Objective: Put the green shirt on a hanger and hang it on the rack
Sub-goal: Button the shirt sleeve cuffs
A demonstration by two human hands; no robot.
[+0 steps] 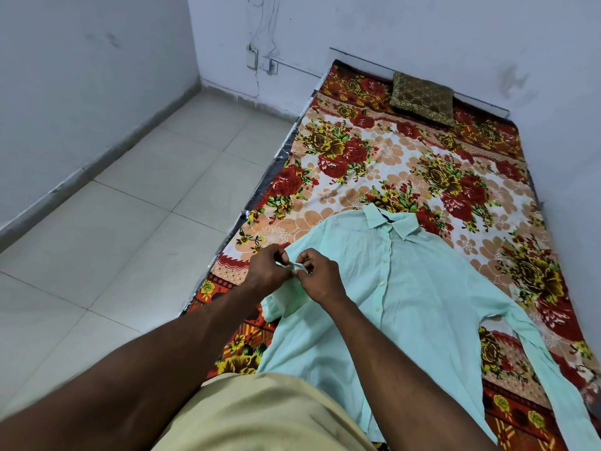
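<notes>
**A:** what else is on the bed?
**B:** loud red floral sheet (406, 164) all over it, brown embroidered cushion (422, 97) at the far edge by the wall.
**A:** and off its left edge?
**B:** pale floor tiles (130, 222), plus a wall socket (252, 56) with wires running up.

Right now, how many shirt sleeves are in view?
2: the bunched sleeve, pinched by the left hand and right hand; the outstretched sleeve, flat on the bedsheet at right.

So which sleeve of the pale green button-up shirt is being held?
The floor-side sleeve, pinched by left hand and right hand; the wall-side sleeve lies outstretched, untouched.
</notes>
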